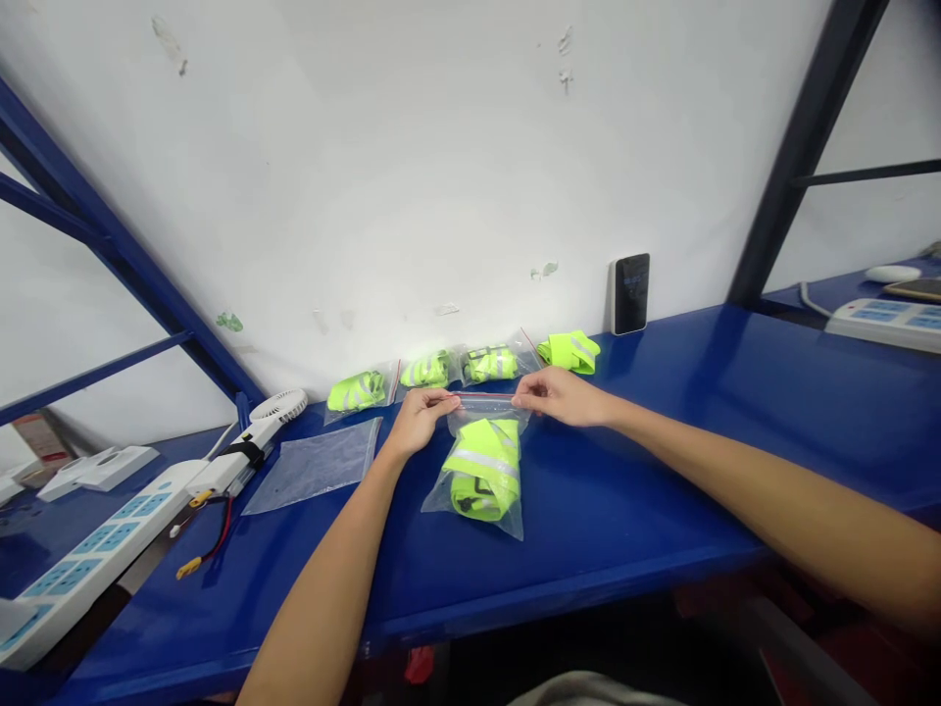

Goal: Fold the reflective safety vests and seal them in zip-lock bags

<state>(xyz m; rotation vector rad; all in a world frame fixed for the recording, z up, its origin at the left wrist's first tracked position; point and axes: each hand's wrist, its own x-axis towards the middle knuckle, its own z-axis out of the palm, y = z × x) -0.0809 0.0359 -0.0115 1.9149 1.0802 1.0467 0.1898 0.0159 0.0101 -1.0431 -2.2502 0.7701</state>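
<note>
A clear zip-lock bag [507,520] lies on the blue table, its red-lined zip edge turned toward the wall. Inside it is a rolled neon-yellow reflective vest [481,466] with grey stripes. My left hand [420,420] pinches the left end of the zip edge between thumb and fingers. At the right end, my right hand [560,395] pinches the same edge, so the strip is stretched between both hands. Just left of my left forearm, a flat clear bag [316,464] rests with nothing in it.
Along the wall are bagged yellow bundles [357,391] and an unbagged yellow roll [571,351]. A black-fronted device [630,294] leans there too. To the left are a white handheld fan [279,404], a power strip [110,539] and a cable with yellow connectors [221,529].
</note>
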